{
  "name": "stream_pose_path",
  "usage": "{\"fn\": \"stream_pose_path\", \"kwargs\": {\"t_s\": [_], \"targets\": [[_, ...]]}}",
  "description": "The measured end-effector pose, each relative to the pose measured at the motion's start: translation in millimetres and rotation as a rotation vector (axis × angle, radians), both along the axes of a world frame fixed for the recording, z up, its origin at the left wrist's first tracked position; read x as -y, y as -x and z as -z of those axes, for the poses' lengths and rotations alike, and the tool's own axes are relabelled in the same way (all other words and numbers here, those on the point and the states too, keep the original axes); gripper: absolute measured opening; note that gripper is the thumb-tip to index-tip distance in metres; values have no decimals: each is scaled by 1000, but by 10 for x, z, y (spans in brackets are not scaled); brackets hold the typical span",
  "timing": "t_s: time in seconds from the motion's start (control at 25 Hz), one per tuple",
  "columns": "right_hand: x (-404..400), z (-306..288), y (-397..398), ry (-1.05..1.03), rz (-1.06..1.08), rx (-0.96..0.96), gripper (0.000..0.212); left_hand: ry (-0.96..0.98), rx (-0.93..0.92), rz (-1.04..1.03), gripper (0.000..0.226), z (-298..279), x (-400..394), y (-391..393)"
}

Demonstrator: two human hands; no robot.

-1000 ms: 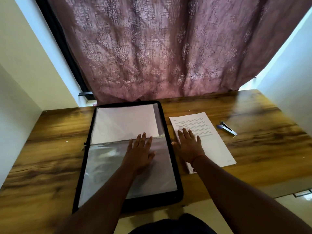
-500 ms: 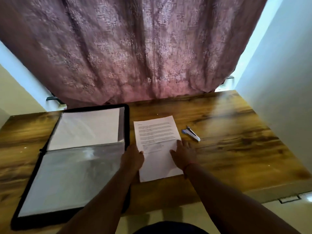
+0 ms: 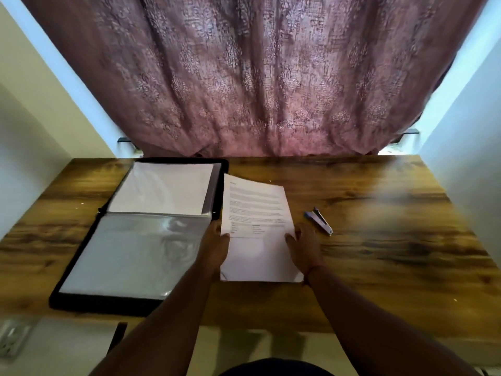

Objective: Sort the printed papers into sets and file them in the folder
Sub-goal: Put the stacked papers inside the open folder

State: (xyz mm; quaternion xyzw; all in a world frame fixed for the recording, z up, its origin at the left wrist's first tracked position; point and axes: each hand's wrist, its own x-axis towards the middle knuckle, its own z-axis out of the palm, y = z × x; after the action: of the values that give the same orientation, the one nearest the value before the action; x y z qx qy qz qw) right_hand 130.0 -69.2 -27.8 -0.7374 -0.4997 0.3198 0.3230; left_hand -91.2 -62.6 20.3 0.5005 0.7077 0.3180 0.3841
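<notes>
no text can be read. the printed papers (image 3: 257,226) carry lines of small print over their upper half, with a short heading at the top left corner and two short columns below the paragraphs, but all of it is too small and blurred to make out. the sheet in the folder (image 3: 162,188) shows no legible print. the stapler (image 3: 320,220) shows no readable brand.

Bare forearms, no sleeves; a thin red thread (image 3: 311,270) circles the right wrist.
</notes>
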Motion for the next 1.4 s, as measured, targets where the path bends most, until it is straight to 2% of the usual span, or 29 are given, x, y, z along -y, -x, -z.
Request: {"fn": "stream_pose_path", "kwargs": {"t_s": [0.04, 0.12, 0.2, 0.28, 0.36, 0.44, 0.48, 0.52, 0.56, 0.64, 0.72, 0.8, 0.92, 1.08, 1.24, 1.32, 1.4], "targets": [[17, -38, 13, -29, 46, -98, 27, -36, 34, -55, 35, -12, 0, 45], [65, -112, 86, -12, 158, -362, 32, -84, 167, -184, 35, -57, 23, 164], [114, -223, 249, 98, 262, -794, 46, -85, 311, -313, 33, -99, 60, 303], [172, -281, 463, 188, 256, -1243, 43, -85, 465, -354, 36, -51, 73, 455], [249, -364, 719, 245, 190, -1408, 32, -64, 572, -311, 41, 47, 100, 588], [308, -447, 976, 304, 174, -1363, 23, -36, 630, -219, 40, 70, 144, 686], [308, -418, 1075, 292, 196, -1298, 20, -28, 617, -152, 34, 53, 185, 736], [307, -392, 1151, 236, 223, -1196, 17, -29, 528, -61, 23, 41, 220, 809], [307, -360, 1190, 147, 263, -1074, 18, -40, 345, 58, 10, 0, 261, 897], [340, -280, 1217, 5, 302, -894, 28, -26, -213, 357, 11, 35, 310, 1141], [423, -217, 1240, -37, 339, -841, 37, -3, -688, 606, 31, 102, 389, 1321], [527, -192, 1302, -79, 407, -783, 42, -22, -875, 730, 56, 139, 500, 1382], [726, -245, 1496, -122, 500, -738, 46, -53, -968, 840, 65, 206, 581, 1356], [1012, -283, 1622, -170, 582, -729, 37, 5, -990, 914, 55, 131, 525, 1305], [1271, -340, 1641, -209, 590, -738, 23, -34, -811, 744, 36, 40, 433, 1357], [1356, -344, 1591, -220, 579, -736, 31, -30, -753, 686, 34, 2, 399, 1393], [1404, -355, 1533, -218, 561, -735, 35, 73, -696, 672, 30, -32, 378, 1397]]}}
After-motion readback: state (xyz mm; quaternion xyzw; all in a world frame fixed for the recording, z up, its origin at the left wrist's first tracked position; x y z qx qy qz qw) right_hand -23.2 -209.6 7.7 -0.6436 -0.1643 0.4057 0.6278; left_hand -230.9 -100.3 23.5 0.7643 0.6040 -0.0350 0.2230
